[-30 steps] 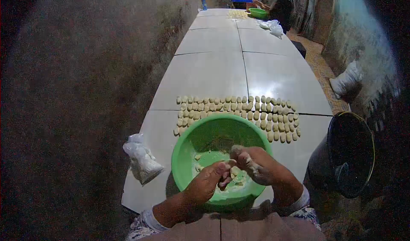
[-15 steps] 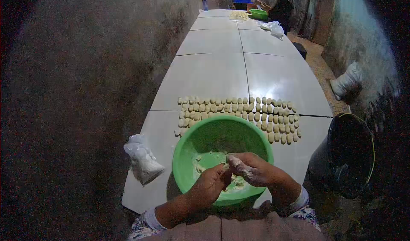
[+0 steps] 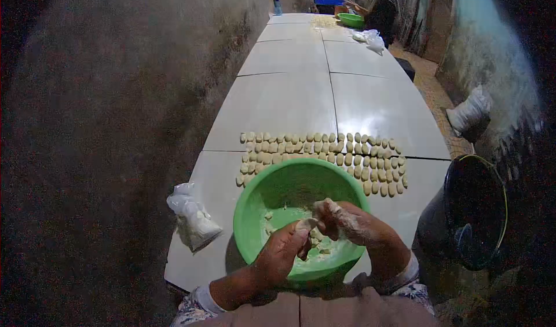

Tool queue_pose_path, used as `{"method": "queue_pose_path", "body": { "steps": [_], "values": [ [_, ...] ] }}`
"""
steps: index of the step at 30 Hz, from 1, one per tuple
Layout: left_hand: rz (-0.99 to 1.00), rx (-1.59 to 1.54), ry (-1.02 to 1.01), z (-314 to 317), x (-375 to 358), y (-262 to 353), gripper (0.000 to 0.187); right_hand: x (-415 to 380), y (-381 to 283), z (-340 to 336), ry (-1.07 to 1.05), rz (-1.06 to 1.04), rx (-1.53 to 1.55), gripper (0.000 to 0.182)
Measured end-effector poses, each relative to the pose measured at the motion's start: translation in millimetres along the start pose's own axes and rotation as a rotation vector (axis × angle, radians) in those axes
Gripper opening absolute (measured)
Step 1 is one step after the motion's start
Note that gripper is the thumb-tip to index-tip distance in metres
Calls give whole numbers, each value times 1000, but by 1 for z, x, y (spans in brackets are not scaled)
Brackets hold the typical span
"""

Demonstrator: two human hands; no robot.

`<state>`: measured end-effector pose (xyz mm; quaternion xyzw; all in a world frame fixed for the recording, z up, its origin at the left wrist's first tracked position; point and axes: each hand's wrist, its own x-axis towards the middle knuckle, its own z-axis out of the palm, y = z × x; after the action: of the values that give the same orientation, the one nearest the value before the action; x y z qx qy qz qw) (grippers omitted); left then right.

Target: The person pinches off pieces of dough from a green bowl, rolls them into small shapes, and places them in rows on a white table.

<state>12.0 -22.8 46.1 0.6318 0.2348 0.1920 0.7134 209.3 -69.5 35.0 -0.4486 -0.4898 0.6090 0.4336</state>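
Note:
A green basin point(image 3: 246, 223) stands at the near end of the table, with floury dough scraps point(image 3: 321, 249) inside. Over it, my left hand point(image 3: 284, 249) is closed on a small piece of dough point(image 3: 306, 225) held at the thumb and fingertips. My right hand point(image 3: 347, 221), dusted with flour, is beside it with fingers curled; whether it holds anything is hidden. Beyond the basin, many small oval dough pieces point(image 3: 373, 173) lie in rows.
A plastic bag of white powder point(image 3: 198, 225) sits left of the basin on the white tiled table point(image 3: 284, 104). To the right stands a dark bucket point(image 3: 475, 211). Another green basin point(image 3: 351, 20) and a plastic bag point(image 3: 370, 38) are at the far end.
My hands have moved slightly apart, and the right fingers have lifted from the left ones. The dough in my left hand now shows more.

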Motion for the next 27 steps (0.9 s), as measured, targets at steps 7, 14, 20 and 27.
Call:
{"method": "queue_pose_path", "body": {
  "steps": [7,14,20,27],
  "values": [
    [28,-50,-65,-4,1,-17,33,5,-3,12,-72,12,-27,47],
    [31,-33,-62,-4,-1,-14,37,8,2,13,-114,-12,-131,50],
    [38,74,-81,-11,0,-19,51,8,13,12,-89,-89,-73,43],
    [-12,52,12,-5,1,-12,45,4,-5,18,69,69,-256,51]
  ]
}}
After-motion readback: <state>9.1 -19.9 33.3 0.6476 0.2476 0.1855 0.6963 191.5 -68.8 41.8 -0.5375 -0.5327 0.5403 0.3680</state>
